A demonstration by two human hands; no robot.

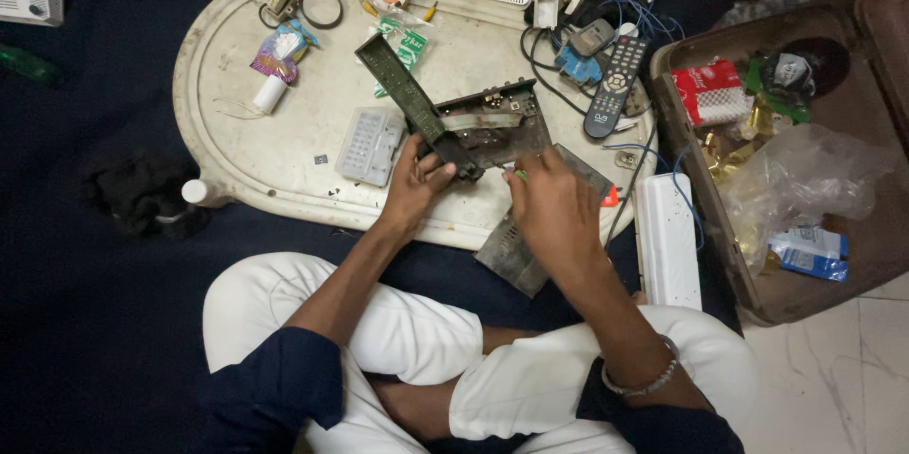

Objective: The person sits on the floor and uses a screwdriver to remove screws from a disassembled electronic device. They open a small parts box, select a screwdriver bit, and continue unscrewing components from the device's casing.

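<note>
An opened dark electronics box (492, 123) is shown near the centre of a low oval white desk (246, 146), seen from above. Its long green-black front panel (402, 94), swung out towards 10 o'clock, is pinched at its lower end by the left hand (412, 184), fingers closed around the panel's corner. The right hand (549, 203) is curled shut on a small green-tipped tool (520, 174), held against the box's near edge; the tool is mostly hidden, so its kind cannot be told. A grey metal cover (516, 255) lies beneath the right hand, overhanging the desk's near rim.

At 9 o'clock of the box a pale grey keypad piece (371, 143) lies flat. At 11 o'clock a green-and-white sachet (405, 45) is seen, and farther left a purple-and-blue crumpled packet (280, 52) beside a small white roll (269, 94). At 2 o'clock a black remote control (615, 85) lies among blue wires (606, 0). At 3 o'clock a white power strip (668, 241) lies off the desk's edge. Beyond it an open brown case (805, 293) holds a red-and-white printed packet (708, 91), a clear plastic bag (805, 175) and a blue-and-white pouch (810, 253).
</note>
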